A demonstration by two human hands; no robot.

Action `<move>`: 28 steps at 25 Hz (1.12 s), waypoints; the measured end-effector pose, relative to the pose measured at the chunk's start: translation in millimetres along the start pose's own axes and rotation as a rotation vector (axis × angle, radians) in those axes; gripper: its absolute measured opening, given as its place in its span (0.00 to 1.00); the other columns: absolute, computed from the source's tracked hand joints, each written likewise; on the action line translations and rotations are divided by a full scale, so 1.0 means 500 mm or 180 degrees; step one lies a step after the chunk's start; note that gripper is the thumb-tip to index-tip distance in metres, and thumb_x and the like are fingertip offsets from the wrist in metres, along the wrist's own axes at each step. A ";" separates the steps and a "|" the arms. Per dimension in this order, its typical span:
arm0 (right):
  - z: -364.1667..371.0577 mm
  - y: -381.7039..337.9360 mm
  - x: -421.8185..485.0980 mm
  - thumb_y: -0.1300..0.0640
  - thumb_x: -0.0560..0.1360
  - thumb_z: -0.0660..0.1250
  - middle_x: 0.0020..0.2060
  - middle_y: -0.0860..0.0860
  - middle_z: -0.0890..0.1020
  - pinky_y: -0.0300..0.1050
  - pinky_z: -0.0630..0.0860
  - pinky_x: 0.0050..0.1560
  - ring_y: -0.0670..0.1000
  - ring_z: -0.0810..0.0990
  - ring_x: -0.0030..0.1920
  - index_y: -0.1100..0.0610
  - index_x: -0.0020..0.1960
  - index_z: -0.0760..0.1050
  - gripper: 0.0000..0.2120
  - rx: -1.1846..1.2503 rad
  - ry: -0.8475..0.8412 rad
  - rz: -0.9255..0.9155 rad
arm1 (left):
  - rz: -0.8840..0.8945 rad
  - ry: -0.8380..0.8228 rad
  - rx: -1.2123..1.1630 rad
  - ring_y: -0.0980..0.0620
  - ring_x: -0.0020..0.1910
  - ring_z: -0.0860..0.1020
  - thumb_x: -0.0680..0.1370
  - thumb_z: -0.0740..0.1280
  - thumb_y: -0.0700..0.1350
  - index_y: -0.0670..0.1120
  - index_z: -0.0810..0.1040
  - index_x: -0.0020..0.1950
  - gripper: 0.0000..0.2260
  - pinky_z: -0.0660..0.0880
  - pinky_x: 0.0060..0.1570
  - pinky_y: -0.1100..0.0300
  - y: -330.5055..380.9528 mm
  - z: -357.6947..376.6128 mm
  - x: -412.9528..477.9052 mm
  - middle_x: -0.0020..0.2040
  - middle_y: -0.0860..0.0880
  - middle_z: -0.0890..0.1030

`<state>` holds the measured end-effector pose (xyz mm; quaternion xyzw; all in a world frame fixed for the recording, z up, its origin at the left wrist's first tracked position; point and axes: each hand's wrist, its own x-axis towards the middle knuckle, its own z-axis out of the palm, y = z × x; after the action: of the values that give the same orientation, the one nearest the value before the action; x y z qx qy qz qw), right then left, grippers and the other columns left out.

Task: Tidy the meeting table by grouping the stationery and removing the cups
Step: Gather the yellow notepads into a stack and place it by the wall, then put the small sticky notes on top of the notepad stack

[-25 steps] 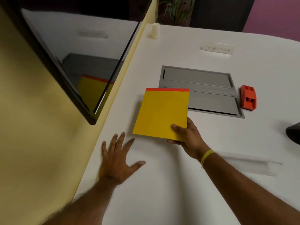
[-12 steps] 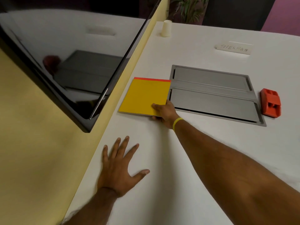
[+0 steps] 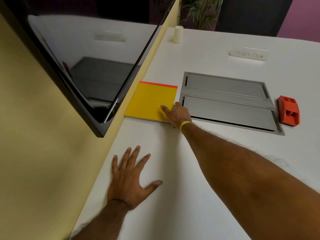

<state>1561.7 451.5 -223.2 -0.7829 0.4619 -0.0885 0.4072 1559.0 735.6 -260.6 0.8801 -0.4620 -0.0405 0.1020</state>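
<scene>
The left hand point(image 3: 129, 181) lies flat on the near table point(image 3: 173, 170) with its fingers spread, likely bracing the reach. The right hand point(image 3: 176, 115) thumbs the near right corner of the yellow notepad point(image 3: 152, 99), squared against the left wall; I cannot tell whether it pinches or presses. 1 cup point(image 3: 178, 34) waits far off.

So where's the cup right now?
In the head view, the cup stands at the far left edge of the table by the yellow wall, beyond the notepad and left of the name card.

We saw bright, even light on the white table point(image 3: 173, 213), soft shadows upon it; left of it the dark screen point(image 3: 83, 63) mirrored it, straight edges bowed.
</scene>
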 end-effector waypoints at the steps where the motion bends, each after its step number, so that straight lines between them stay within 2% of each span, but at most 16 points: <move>1: -0.005 0.005 -0.012 0.33 0.75 0.62 0.57 0.58 0.79 0.58 0.80 0.54 0.60 0.81 0.53 0.60 0.66 0.68 0.33 -0.0052 0.0036 0.0026 | 0.0000 0.0026 -0.0007 0.51 0.80 0.46 0.69 0.50 0.80 0.62 0.59 0.77 0.41 0.45 0.76 0.37 -0.001 0.003 0.000 0.81 0.54 0.50; 3: -0.014 0.019 -0.049 0.35 0.76 0.63 0.59 0.60 0.79 0.54 0.78 0.56 0.60 0.79 0.56 0.60 0.67 0.68 0.33 -0.0084 0.0047 0.0029 | 0.0007 0.0071 0.0002 0.50 0.80 0.48 0.68 0.50 0.80 0.62 0.60 0.76 0.41 0.46 0.75 0.37 -0.005 0.008 0.001 0.81 0.54 0.52; 6: -0.028 0.053 -0.140 0.40 0.77 0.65 0.63 0.60 0.78 0.54 0.74 0.63 0.60 0.77 0.62 0.58 0.74 0.64 0.33 0.0055 -0.0044 0.0009 | 0.0016 0.0083 0.0057 0.49 0.80 0.50 0.68 0.50 0.80 0.62 0.60 0.76 0.41 0.46 0.75 0.37 -0.003 0.009 0.003 0.81 0.53 0.53; 7: -0.036 0.065 -0.176 0.41 0.77 0.66 0.61 0.59 0.79 0.53 0.75 0.63 0.59 0.78 0.61 0.57 0.75 0.62 0.33 0.0075 -0.0068 -0.0022 | 0.0010 0.0087 0.0062 0.48 0.80 0.50 0.68 0.50 0.80 0.61 0.61 0.76 0.41 0.46 0.75 0.36 -0.002 0.009 0.005 0.81 0.52 0.54; 9: -0.055 0.090 -0.252 0.44 0.77 0.67 0.51 0.55 0.81 0.48 0.76 0.55 0.54 0.80 0.52 0.55 0.76 0.62 0.32 0.0072 -0.0127 -0.0146 | -0.0002 0.0069 0.0091 0.47 0.80 0.49 0.68 0.49 0.80 0.61 0.60 0.76 0.41 0.45 0.74 0.36 0.002 0.008 0.005 0.81 0.51 0.54; 10: -0.063 0.100 -0.295 0.44 0.77 0.67 0.49 0.53 0.81 0.45 0.75 0.53 0.52 0.80 0.51 0.55 0.75 0.62 0.32 0.0067 -0.0122 -0.0200 | -0.0002 0.0040 0.0135 0.48 0.80 0.48 0.68 0.48 0.80 0.61 0.59 0.77 0.41 0.44 0.74 0.36 0.003 0.008 0.001 0.81 0.51 0.53; 11: -0.070 0.108 -0.335 0.45 0.77 0.68 0.53 0.53 0.80 0.44 0.74 0.54 0.52 0.79 0.53 0.54 0.75 0.63 0.32 0.0069 -0.0060 -0.0245 | 0.0006 0.0003 0.0158 0.48 0.80 0.47 0.68 0.48 0.80 0.61 0.58 0.77 0.41 0.43 0.74 0.36 0.004 0.007 0.001 0.81 0.51 0.53; 14: -0.077 0.130 -0.444 0.45 0.77 0.67 0.67 0.53 0.74 0.49 0.70 0.67 0.53 0.72 0.67 0.54 0.75 0.62 0.31 -0.0161 0.0228 -0.0442 | -0.0001 -0.0098 0.0038 0.47 0.80 0.47 0.69 0.51 0.78 0.60 0.58 0.77 0.41 0.41 0.74 0.36 0.006 -0.006 -0.004 0.81 0.51 0.52; 17: -0.085 0.150 -0.530 0.44 0.77 0.66 0.71 0.54 0.70 0.50 0.64 0.71 0.55 0.67 0.71 0.56 0.75 0.62 0.32 -0.0791 0.0471 -0.0801 | 0.0026 -0.0305 0.0000 0.46 0.80 0.47 0.70 0.53 0.77 0.57 0.57 0.79 0.42 0.42 0.75 0.36 0.015 -0.021 -0.019 0.81 0.49 0.51; 19: -0.097 0.162 -0.575 0.41 0.77 0.65 0.73 0.55 0.67 0.53 0.60 0.74 0.56 0.64 0.73 0.56 0.76 0.62 0.33 -0.1274 0.0481 -0.0920 | 0.0040 -0.0464 -0.0075 0.46 0.80 0.46 0.68 0.50 0.79 0.56 0.55 0.79 0.45 0.43 0.75 0.37 0.023 -0.036 -0.040 0.81 0.49 0.50; 22: -0.124 0.182 -0.661 0.35 0.76 0.61 0.79 0.54 0.57 0.59 0.49 0.78 0.56 0.53 0.78 0.52 0.78 0.56 0.37 -0.1787 0.0319 -0.0701 | 0.0239 -0.0664 -0.0018 0.46 0.80 0.43 0.64 0.43 0.82 0.56 0.50 0.80 0.50 0.43 0.76 0.38 0.046 -0.079 -0.098 0.82 0.48 0.47; 24: -0.149 0.192 -0.722 0.32 0.75 0.58 0.80 0.53 0.51 0.61 0.42 0.78 0.56 0.47 0.80 0.50 0.80 0.51 0.40 -0.2011 0.0161 -0.0523 | 0.0348 -0.0665 0.0020 0.46 0.80 0.42 0.64 0.42 0.82 0.56 0.49 0.80 0.50 0.41 0.76 0.38 0.071 -0.115 -0.139 0.82 0.48 0.46; 28: -0.230 0.200 -0.846 0.29 0.74 0.56 0.81 0.53 0.46 0.63 0.37 0.76 0.56 0.43 0.80 0.49 0.80 0.47 0.43 -0.2222 0.0217 -0.0302 | 0.0603 -0.0779 0.0064 0.47 0.80 0.41 0.63 0.41 0.83 0.56 0.48 0.80 0.51 0.40 0.75 0.38 0.163 -0.190 -0.221 0.82 0.48 0.45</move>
<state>1201.5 699.8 -119.8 -0.8921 0.4407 0.0298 0.0949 1445.9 794.9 -152.5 0.8220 -0.5523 -0.1330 0.0396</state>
